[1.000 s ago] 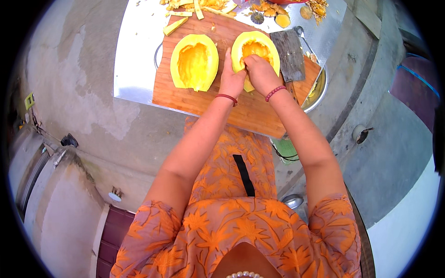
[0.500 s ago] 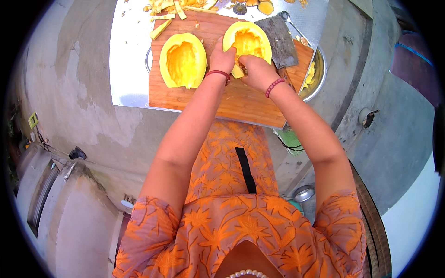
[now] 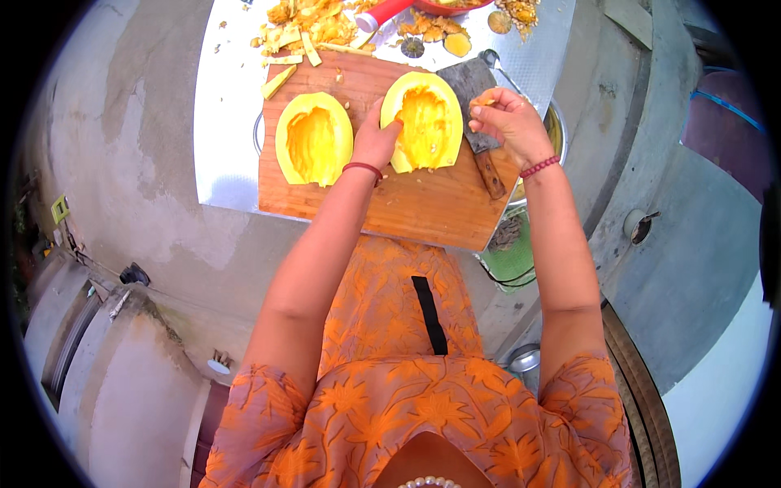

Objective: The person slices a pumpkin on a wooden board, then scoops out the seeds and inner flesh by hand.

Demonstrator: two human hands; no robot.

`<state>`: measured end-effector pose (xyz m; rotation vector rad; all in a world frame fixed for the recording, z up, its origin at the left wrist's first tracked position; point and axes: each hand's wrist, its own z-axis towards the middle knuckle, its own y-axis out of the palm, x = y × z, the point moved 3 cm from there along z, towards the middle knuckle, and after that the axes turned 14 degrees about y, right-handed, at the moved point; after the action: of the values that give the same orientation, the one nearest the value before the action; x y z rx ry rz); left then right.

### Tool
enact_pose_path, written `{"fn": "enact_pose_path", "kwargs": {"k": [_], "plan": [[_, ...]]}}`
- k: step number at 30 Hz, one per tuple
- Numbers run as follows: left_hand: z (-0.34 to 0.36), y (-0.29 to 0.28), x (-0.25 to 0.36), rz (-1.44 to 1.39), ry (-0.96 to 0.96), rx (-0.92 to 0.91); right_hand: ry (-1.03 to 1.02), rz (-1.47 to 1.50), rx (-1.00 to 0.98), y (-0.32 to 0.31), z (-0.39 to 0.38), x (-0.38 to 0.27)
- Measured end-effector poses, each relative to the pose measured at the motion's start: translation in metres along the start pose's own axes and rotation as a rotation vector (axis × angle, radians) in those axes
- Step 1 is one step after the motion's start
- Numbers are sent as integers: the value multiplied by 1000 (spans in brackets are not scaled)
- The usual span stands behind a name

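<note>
Two hollowed yellow squash halves lie on a wooden board (image 3: 423,211). My left hand (image 3: 377,138) grips the left rim of the right half (image 3: 438,138), thumb at its hollow; the left half (image 3: 294,154) sits beside that hand. My right hand (image 3: 508,124) is raised to the right of that half, over the cleaver (image 3: 460,81), pinching what looks like a small orange bit of pulp. The cleaver's wooden handle (image 3: 488,175) points toward me.
A metal sheet (image 3: 224,122) bears pulp and peel scraps (image 3: 309,24), a red pan (image 3: 451,6) and a spoon (image 3: 490,58). A steel bowl (image 3: 557,122) is partly behind my right hand. A green basket (image 3: 504,264) sits below the board's edge.
My right hand has left the squash hollow and moved right with fingers pinched. The right half appears lower and more upright in view, my left hand still on it.
</note>
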<state>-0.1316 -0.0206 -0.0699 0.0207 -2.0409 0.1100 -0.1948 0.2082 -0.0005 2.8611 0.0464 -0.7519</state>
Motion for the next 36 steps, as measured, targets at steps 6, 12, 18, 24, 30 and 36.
{"fn": "enact_pose_path", "kwargs": {"k": [6, 12, 18, 24, 30, 36], "plan": [[-11, -3, -9, -21, -28, -3, -846, -561, 960, -71, 94, -124], [-13, 12, -16, -56, -20, 41, -619, -973, 1194, -130, 166, -144], [-22, -4, -20, -142, -19, 263, -405, -792, 755, -82, 109, -61], [4, -15, -17, -130, 92, 194, -309, -1115, 824, -93, 128, -29], [13, -10, 3, 51, 125, 157, -518, -862, 840, -70, 84, -31], [4, 5, -5, 579, 253, 169, -530, -1132, 524, 14, 10, 32]]}}
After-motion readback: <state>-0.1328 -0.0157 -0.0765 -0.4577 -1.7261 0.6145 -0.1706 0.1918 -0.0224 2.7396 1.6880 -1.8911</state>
